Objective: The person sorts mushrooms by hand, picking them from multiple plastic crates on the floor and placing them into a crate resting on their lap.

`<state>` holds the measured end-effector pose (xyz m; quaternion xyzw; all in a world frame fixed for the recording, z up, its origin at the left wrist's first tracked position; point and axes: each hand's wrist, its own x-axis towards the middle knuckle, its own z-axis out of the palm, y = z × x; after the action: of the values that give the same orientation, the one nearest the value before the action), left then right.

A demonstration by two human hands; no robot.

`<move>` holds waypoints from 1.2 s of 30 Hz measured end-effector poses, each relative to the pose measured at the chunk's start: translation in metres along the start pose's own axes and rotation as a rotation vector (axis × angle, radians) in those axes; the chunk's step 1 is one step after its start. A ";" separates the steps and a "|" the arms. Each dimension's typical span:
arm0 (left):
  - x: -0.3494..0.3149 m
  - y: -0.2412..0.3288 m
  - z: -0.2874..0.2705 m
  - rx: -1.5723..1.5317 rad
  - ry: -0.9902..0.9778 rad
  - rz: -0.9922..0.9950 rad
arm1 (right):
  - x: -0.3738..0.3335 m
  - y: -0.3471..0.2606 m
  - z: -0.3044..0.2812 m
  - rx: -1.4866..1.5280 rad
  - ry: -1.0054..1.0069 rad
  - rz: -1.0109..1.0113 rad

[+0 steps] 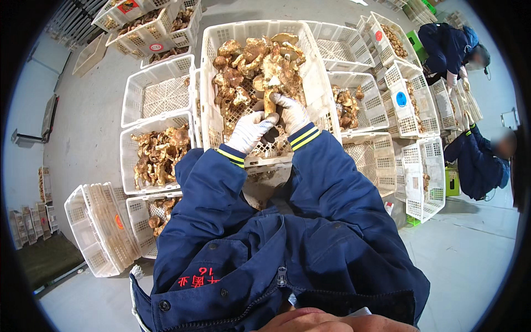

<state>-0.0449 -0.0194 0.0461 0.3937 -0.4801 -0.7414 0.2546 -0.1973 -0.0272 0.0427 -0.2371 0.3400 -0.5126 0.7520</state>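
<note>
In front of me a large white plastic crate (215, 27) holds a heap of brown mushrooms (254, 55), mostly toward its far side. Over the near part of this crate, both gloved hands meet at a single mushroom with a thick yellowish stem (269, 105). My left hand (249, 131) is closed around the lower end of the stem, its fingertips dark with dirt. From the other side my right hand (292, 113) pinches the same stem with thumb and fingers. Part of the stem's lower end is hidden by the fingers.
On the left stand a crate of mushrooms (160, 152), a bare crate (160, 91) and a stack of nested crates (99, 229). More crates (348, 105) line the right side. Two people in dark blue (442, 50) work among crates at the far right.
</note>
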 end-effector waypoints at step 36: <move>-0.396 -0.411 -0.243 -0.926 1.668 -0.300 | -0.085 0.027 -0.028 -1.979 0.207 -0.369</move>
<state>0.3781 0.3236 -0.2500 0.7116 0.2503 -0.3638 0.5464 -0.2221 0.0621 0.0280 -0.7573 0.6339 -0.1269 0.0932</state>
